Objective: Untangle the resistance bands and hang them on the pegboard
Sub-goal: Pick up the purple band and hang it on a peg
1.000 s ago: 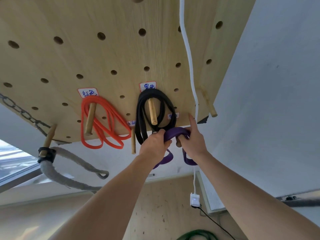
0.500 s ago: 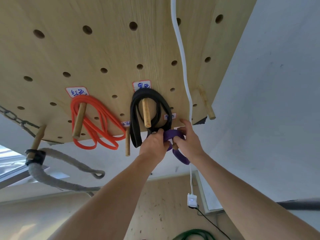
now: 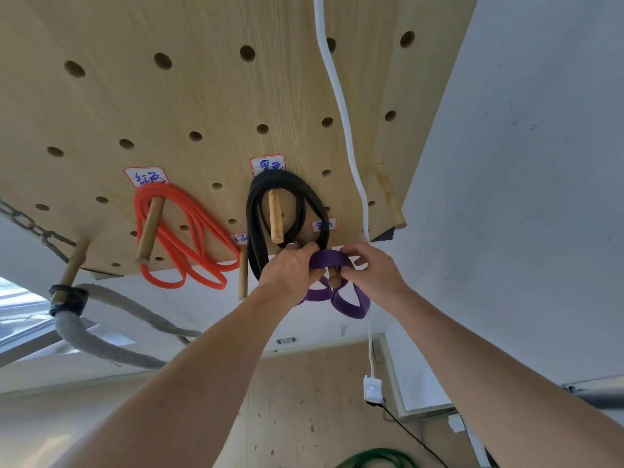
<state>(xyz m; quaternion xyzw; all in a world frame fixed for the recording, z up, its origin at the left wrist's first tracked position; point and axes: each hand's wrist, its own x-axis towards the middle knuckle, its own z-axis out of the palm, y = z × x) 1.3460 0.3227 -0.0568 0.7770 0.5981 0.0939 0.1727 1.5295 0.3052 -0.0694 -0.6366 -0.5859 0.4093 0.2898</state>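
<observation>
A wooden pegboard (image 3: 209,96) fills the upper view. A red band (image 3: 189,244) hangs coiled on a left peg, and a black band (image 3: 253,214) hangs on a middle peg. The purple band (image 3: 329,260) is draped over a lower peg (image 3: 334,280), its loops dangling below. My left hand (image 3: 290,268) grips the purple band's left side. My right hand (image 3: 374,271) pinches its right side. A green band (image 3: 378,457) lies at the bottom edge, partly cut off.
A white cable (image 3: 341,103) runs down the board to a plug (image 3: 373,388). An empty peg (image 3: 390,197) sticks out at the right, another (image 3: 243,271) below the black band. A thick grey rope (image 3: 101,342) and a chain (image 3: 30,226) hang at left.
The purple band has settled over the peg, whose tip now shows beneath it. My right forefinger, pointing up earlier, has curled down onto the band. The view shifted slightly.
</observation>
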